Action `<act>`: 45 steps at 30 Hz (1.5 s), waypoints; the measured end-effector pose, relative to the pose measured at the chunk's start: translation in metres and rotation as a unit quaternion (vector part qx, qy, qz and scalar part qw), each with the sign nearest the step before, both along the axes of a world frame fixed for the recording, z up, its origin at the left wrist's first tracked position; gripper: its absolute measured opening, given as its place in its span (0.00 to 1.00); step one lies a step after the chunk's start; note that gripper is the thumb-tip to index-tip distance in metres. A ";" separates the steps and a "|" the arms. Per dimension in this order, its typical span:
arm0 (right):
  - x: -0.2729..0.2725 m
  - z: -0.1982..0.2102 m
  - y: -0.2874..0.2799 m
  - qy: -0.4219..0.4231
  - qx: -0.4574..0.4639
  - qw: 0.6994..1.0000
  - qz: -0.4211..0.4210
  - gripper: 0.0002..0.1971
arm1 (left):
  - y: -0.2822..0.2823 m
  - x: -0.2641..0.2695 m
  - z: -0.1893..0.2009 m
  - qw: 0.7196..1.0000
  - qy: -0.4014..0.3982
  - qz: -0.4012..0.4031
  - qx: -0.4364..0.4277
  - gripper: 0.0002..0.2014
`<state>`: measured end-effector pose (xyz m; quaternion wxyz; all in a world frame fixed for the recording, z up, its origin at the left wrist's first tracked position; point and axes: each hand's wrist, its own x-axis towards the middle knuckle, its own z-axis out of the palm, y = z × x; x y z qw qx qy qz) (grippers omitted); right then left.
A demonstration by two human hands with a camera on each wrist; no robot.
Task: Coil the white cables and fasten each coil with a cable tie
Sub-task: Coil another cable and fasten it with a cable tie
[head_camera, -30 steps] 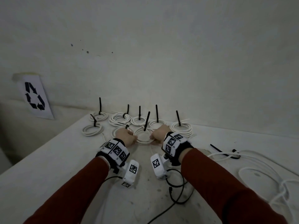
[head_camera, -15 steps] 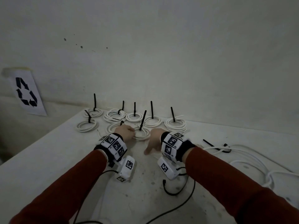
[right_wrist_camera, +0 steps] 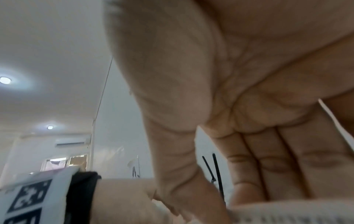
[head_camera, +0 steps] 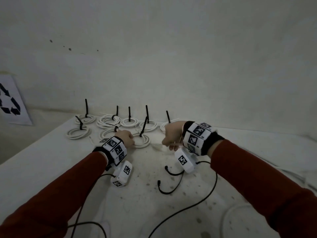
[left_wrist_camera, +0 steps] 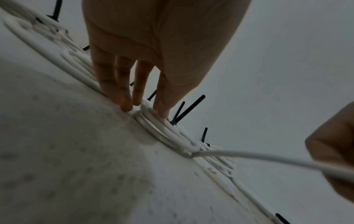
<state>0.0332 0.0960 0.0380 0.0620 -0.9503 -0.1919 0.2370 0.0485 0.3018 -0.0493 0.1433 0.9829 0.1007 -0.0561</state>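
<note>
dark red sleeves (head_camera: 60, 194), white tag-printed wristbands (head_camera: 114, 150), black cables (head_camera: 197, 203)

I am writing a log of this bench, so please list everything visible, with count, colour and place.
tied coils: eight, white with black ties, two rows at the table's far end.
nearest coil: one of those eight, under the left fingers.
loose cable: one, white, lifted from beside that coil to the right hand.
table: one, white, speckled.
recycling sign: one, white with black arrows, left wall.
black leads: at least two, black, on the table between the arms.
wrist cameras: two, white with black markers, under the wrists.
sleeves: two, dark red, on the forearms.
left hand: one, fingers straight, pressing the nearest coil.
right hand: one, pinching the loose cable.
</note>
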 end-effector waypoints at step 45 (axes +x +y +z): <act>-0.023 0.148 -0.132 -0.555 0.313 0.764 0.097 0.08 | -0.170 -0.059 0.214 0.867 -0.401 -0.249 -0.160 0.15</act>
